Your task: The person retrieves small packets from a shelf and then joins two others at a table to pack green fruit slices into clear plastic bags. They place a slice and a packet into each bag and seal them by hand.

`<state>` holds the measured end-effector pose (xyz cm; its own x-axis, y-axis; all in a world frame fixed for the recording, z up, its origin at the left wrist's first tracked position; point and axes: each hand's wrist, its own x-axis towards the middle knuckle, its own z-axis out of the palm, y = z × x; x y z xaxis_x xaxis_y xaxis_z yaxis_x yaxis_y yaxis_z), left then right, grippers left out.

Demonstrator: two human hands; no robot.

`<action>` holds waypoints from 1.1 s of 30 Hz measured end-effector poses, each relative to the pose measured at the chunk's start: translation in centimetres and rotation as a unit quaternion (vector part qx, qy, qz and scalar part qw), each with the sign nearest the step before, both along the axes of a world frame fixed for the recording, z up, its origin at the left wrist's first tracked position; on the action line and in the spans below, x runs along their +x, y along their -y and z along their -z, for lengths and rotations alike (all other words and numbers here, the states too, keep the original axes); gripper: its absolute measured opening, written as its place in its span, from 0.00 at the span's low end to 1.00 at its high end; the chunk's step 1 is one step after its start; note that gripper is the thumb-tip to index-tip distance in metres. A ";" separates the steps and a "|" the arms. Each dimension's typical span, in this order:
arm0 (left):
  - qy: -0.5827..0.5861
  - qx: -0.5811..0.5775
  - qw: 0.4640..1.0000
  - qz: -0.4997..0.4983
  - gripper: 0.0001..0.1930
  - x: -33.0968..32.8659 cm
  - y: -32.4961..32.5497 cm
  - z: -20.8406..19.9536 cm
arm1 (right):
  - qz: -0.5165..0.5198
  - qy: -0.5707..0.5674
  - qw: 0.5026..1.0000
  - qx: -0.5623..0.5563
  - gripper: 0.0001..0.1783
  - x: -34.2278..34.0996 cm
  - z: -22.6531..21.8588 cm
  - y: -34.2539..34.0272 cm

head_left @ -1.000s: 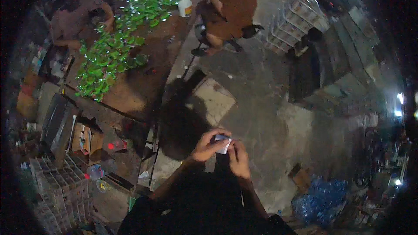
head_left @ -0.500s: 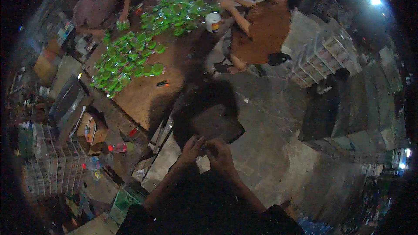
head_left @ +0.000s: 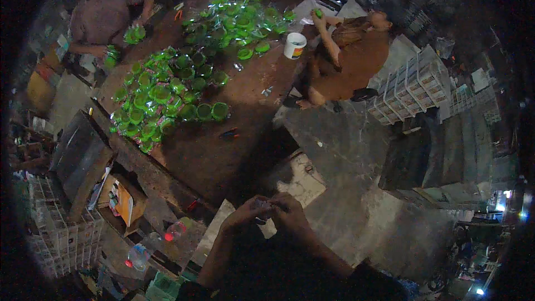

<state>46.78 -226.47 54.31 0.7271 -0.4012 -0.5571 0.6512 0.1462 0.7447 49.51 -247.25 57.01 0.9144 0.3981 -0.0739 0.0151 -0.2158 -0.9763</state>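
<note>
My left hand [head_left: 248, 212] and my right hand [head_left: 291, 213] meet close in front of my body, past the near end of the brown table [head_left: 195, 159]. Both are closed, with the fingers curled and the fingertips touching. A small pale glint shows between them, but the dim light hides what they hold. On the table beyond them lies a big heap of round green cup-like pieces in clear plastic wrap [head_left: 159, 97]. A second heap of the same green pieces [head_left: 237, 19] lies farther back. A small dark tool with orange ends [head_left: 229, 133] rests nearer to me.
A white bucket [head_left: 295, 45] stands at the table's right edge. One co-worker [head_left: 354, 58] sits there holding a green piece; another [head_left: 108, 14] at the far left holds green pieces in both hands. Stacked white crates [head_left: 409, 86] stand at right, an open cardboard box [head_left: 125, 203] at left.
The view has shifted, and my hands appear slightly lower and farther right. They stay together throughout. The left co-worker's hands have come apart, each with green pieces; a green piece now shows in the right co-worker's hand.
</note>
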 end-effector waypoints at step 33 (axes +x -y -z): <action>0.040 0.052 0.935 -0.350 0.26 -0.5 -13.4 -2.8 | -0.169 0.135 0.965 -0.151 0.16 6.0 -3.1 -19.4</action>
